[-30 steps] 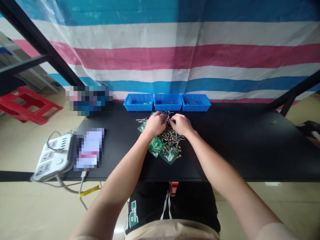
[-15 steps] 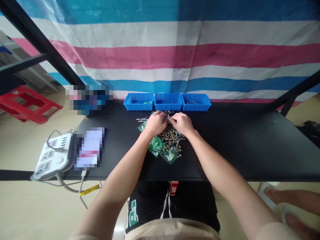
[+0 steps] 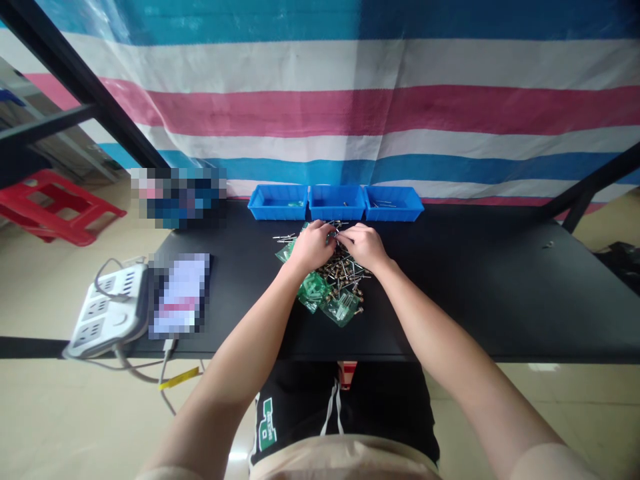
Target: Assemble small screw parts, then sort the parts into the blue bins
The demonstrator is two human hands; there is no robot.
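My left hand (image 3: pixel 314 245) and my right hand (image 3: pixel 367 245) meet above the far end of a pile of thin metal pins with brownish heads (image 3: pixel 345 270). The fingertips of both are pinched close together around something small, which is too hidden to make out. Green plastic bags (image 3: pixel 314 291) lie at the near left of the pile, partly beneath my left wrist. A clear greenish bag with pale pins inside (image 3: pixel 341 307) rests at the pile's near edge. More loose pins (image 3: pixel 285 238) stick out to the left of my left hand.
Three blue bins stand in a row behind the pile: the left bin (image 3: pixel 278 212), the middle bin (image 3: pixel 337 212) and the right bin (image 3: pixel 393 212), with a few small items inside. A power strip (image 3: pixel 107 310) and a blurred-out flat object (image 3: pixel 180 293) lie left on the black table (image 3: pixel 475 287).
Both hands stay almost in place, with only slight finger movement. The other person's feet at the lower right have gone out of view.
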